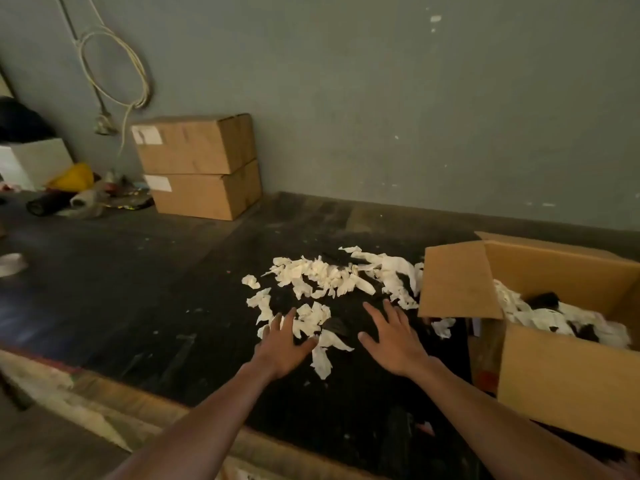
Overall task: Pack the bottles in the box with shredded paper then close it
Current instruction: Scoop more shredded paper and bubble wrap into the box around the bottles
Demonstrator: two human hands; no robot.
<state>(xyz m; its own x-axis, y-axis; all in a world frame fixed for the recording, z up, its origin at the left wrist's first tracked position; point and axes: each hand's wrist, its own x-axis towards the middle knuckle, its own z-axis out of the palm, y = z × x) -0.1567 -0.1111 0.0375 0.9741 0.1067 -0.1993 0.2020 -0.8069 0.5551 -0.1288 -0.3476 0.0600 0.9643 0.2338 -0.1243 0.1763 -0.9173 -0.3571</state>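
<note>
Boxes [197, 166], brown and shut, stacked far left by the gray wall [381, 98], well away from the work. Then left hand [282, 344] and right hand [394, 341], both spread flat with nothing held, low over white shredded paper [322, 282] on the dark scuffed surface [121, 289], likely to scoop it together. Far right, open box [568, 368] with paper and dark shapes inside, maybe the bottles, hard to tell.
</note>
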